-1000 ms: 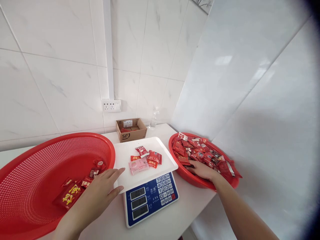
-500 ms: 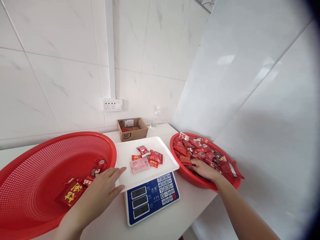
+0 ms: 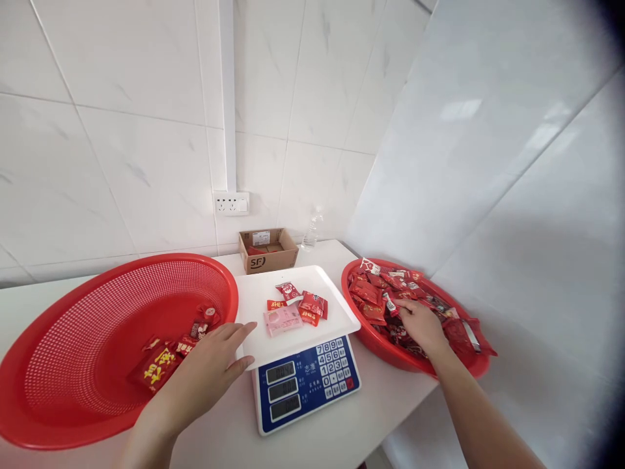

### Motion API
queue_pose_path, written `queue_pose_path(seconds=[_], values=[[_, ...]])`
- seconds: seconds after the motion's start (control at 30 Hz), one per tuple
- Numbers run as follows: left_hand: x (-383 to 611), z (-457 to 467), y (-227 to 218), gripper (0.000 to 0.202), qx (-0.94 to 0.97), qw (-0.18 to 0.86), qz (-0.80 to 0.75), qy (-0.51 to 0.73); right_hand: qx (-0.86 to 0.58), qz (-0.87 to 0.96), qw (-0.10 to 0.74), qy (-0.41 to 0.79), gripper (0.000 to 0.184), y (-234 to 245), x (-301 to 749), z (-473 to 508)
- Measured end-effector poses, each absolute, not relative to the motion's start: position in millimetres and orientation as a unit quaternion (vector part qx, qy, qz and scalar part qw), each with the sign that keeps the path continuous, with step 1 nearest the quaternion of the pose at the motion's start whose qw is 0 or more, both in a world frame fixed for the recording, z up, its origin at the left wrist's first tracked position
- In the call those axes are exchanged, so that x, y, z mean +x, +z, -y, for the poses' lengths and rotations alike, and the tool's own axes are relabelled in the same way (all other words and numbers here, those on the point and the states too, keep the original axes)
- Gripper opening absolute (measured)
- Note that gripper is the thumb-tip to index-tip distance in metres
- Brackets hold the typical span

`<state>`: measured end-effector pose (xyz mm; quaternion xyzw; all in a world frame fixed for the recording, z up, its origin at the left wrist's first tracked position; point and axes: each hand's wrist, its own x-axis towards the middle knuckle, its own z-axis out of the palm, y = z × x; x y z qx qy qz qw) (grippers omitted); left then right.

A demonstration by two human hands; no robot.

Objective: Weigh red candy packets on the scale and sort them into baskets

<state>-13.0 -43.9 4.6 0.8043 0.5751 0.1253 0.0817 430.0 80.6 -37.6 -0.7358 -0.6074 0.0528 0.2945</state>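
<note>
Right hand (image 3: 424, 324) pinches a packet (image 3: 390, 304) inside the left edge of the right basket (image 3: 381, 350); a shallow grip could drop it. Left hand (image 3: 219, 352), fingers spread, at left edge of the tray (image 3: 258, 290) (touch unclear); leaning could skew the scale (image 3: 312, 385).

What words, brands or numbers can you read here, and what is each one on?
"SF": the cardboard box.
"志准": the scale's blue panel.
"7 8 9, 4 5 6, 1 2 3, 0": the keypad.
"0.042", faintly: the top display.
Too dim, small or blurred to read surely: the two lower displays, the small keys, the box's white label and the packets.
</note>
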Motion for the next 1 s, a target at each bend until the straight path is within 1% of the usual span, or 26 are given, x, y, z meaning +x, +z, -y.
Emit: queue_pose_path(seconds=[0.23, 0.33, 0.47, 0.6, 0.8, 1.0], values=[[-15, 43, 5, 0.047, 0.798, 0.060, -0.586, 0.128, -0.723, 0.582, 0.371, -0.017, 0.037, -34, 426, -77], [-15, 42, 6, 0.046, 0.793, 0.054, -0.595, 0.119, -0.703, 0.571, 0.421, -0.040, 0.038, -31, 424, -75], [-16, 40, 5, 0.047, 0.788, 0.060, -0.602, 0.116, -0.692, 0.542, 0.474, -0.048, 0.038, -26, 421, -71], [-17, 40, 4, 0.047, 0.789, 0.069, -0.598, 0.123, -0.697, 0.543, 0.468, -0.025, 0.039, -21, 416, -67], [-17, 41, 6, 0.047, 0.790, 0.075, -0.596, 0.122, -0.689, 0.550, 0.473, -0.019, 0.034, -21, 414, -66], [-16, 44, 10, 0.047, 0.784, 0.094, -0.602, 0.117, -0.695, 0.532, 0.483, 0.026, 0.034, -16, 408, -62]])
